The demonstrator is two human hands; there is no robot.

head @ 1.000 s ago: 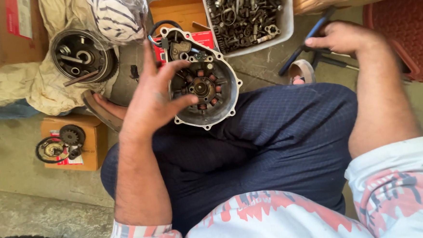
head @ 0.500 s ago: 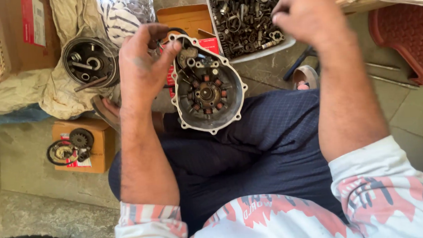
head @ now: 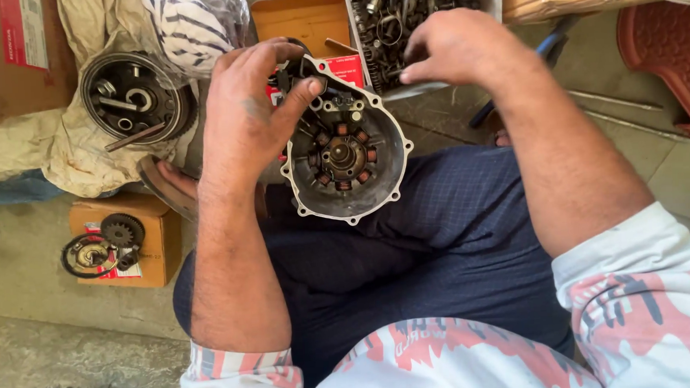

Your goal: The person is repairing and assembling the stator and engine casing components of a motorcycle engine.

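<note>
A grey metal engine cover (head: pixel 376 192) with a copper-wound stator (head: pixel 341 156) inside rests on my lap. My left hand (head: pixel 246 116) grips its upper left rim, thumb hooked over the edge. My right hand (head: pixel 452 51) hovers at the cover's upper right, fingers pinched together on what looks like a thin metal tool or part; the item is mostly hidden. Just behind that hand is a white tray (head: pixel 496 5) full of several bolts and small metal parts.
A round black clutch housing (head: pixel 131 99) lies on cloth at the upper left. A small cardboard box (head: pixel 159 243) carries a gear and a ring. An orange box (head: pixel 304 19) sits behind the cover. A blue-handled tool (head: pixel 546 46) and a red stool (head: pixel 672 51) are at right.
My right hand has come from the far right, over the parts tray, down to the cover's upper right edge. The cover has tilted and sits lower on my lap.
</note>
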